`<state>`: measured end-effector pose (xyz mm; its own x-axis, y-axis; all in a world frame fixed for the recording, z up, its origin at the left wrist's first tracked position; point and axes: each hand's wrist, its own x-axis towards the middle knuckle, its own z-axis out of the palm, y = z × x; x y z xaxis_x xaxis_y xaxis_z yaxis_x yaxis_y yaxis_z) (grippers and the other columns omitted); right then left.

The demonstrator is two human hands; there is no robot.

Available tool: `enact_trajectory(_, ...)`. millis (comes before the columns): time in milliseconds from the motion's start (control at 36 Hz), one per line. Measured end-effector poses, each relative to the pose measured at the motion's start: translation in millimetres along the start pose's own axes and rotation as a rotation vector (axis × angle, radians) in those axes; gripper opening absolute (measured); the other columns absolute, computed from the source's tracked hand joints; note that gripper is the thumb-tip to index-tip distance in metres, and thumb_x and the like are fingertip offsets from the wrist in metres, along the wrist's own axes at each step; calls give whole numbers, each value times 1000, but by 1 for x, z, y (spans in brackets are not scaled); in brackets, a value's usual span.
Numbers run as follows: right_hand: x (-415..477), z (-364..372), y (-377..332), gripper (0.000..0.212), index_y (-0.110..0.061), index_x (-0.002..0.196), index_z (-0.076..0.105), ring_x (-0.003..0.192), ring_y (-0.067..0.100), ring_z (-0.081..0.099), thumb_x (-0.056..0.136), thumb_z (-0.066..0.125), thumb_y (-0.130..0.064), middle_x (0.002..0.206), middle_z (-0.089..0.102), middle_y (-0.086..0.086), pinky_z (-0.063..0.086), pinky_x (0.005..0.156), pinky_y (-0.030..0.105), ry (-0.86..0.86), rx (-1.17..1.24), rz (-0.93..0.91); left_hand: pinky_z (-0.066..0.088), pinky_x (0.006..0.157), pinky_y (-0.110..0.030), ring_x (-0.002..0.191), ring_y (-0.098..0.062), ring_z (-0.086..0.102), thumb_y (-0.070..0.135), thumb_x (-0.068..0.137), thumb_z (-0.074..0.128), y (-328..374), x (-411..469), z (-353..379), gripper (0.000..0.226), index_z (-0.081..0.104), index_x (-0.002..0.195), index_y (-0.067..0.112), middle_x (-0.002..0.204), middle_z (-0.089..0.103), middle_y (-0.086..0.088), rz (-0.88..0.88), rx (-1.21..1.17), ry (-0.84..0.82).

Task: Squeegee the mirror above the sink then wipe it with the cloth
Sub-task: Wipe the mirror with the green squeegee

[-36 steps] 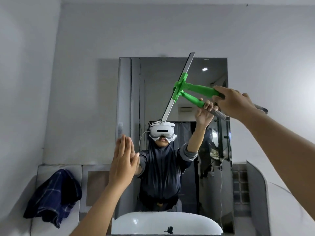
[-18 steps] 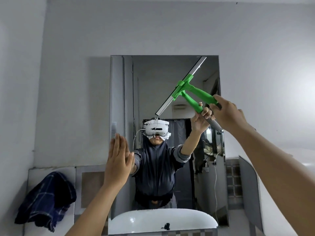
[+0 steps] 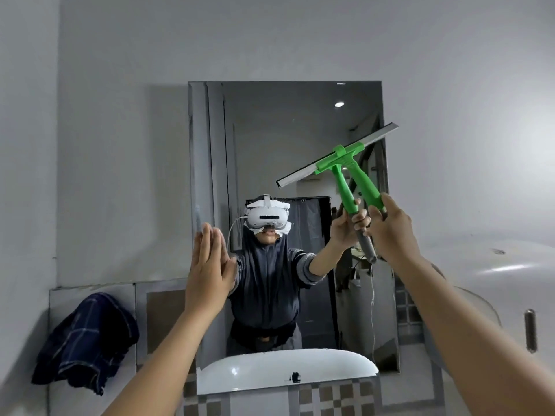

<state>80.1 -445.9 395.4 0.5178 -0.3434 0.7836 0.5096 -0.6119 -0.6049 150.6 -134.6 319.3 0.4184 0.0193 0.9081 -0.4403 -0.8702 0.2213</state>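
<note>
A rectangular mirror (image 3: 270,139) hangs on the grey wall and reflects me. My right hand (image 3: 390,232) grips the green handle of a squeegee (image 3: 348,159), whose grey blade lies slanted against the mirror's right half, its right end past the mirror's right edge. My left hand (image 3: 207,265) is flat, fingers together and pointing up, pressed on the mirror's lower left part. A dark blue checked cloth (image 3: 87,334) lies bunched on the ledge at the lower left, away from both hands.
A white sink shows only as a reflection (image 3: 288,370) at the mirror's bottom edge. A white rounded fixture (image 3: 495,283) stands at the right. Grey and checked tiles (image 3: 330,397) run below the mirror. The side wall (image 3: 27,175) is close on the left.
The squeegee has swung from nearly upright to a flatter slant and slid down and right across the mirror. My left hand stays on the glass.
</note>
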Motion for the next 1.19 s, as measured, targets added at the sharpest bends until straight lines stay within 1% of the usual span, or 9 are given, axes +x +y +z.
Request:
enact_trajectory(139,-20,15,0,17,-19,110,48,84,31,59,95,39,-21,91,59,7,47,71,39,28,58,53,21,114,-45,139,-11,-15,29,94,49,5,-3,-7,73,0,147,17,154,-12,4,4,-15,-16)
enact_trajectory(250,-33,25,-3,17,-21,110,47,76,27,59,96,38,-20,78,56,-1,49,65,38,42,77,85,19,115,-43,139,-12,-14,28,93,50,4,-3,-10,72,3,147,15,155,-9,1,18,-12,-33)
enact_trajectory(333,-43,35,-7,7,-23,98,43,74,30,60,96,37,-25,82,60,6,51,64,43,71,41,114,18,115,-42,138,-10,-16,28,93,50,3,-3,-10,72,4,147,14,155,-10,1,25,-23,-36)
enact_trajectory(444,-58,50,-14,16,-14,98,42,72,32,57,97,36,-28,83,57,11,46,60,39,93,36,162,23,113,-44,138,-8,-20,28,93,50,0,-3,-11,73,2,147,15,154,-13,4,39,-19,-42)
enact_trajectory(611,-74,74,-35,24,-6,103,46,70,26,45,98,36,-28,82,47,5,34,61,34,144,48,246,29,110,-40,140,-13,-14,26,93,50,-2,-4,-19,73,3,147,14,155,-10,2,81,-13,-67)
enact_trajectory(722,-81,90,-51,26,-6,101,47,66,24,51,98,36,-29,80,54,8,37,56,33,178,133,288,21,111,-35,141,-14,-14,26,94,49,-4,-4,-21,72,2,147,14,153,-14,4,100,-21,-91)
enact_trajectory(806,-88,102,-63,26,-4,100,48,56,10,46,98,37,-27,67,45,-5,32,46,28,198,195,306,17,113,-36,141,-16,-11,23,93,51,-6,-5,-22,70,6,146,10,153,-10,1,136,-21,-87)
enact_trajectory(889,-96,112,-74,27,-3,100,48,55,6,44,98,39,-28,64,43,-8,32,48,30,203,227,311,13,114,-36,142,-21,-4,19,91,55,-10,-6,-23,70,10,144,6,154,-2,-6,172,-3,-82)
enact_trajectory(1194,-120,146,-99,29,-7,98,45,68,28,61,97,37,-34,77,59,7,46,56,35,140,176,260,13,116,-35,141,-17,-10,20,92,52,-15,-20,-22,75,0,144,13,154,-9,-1,191,-11,-114)
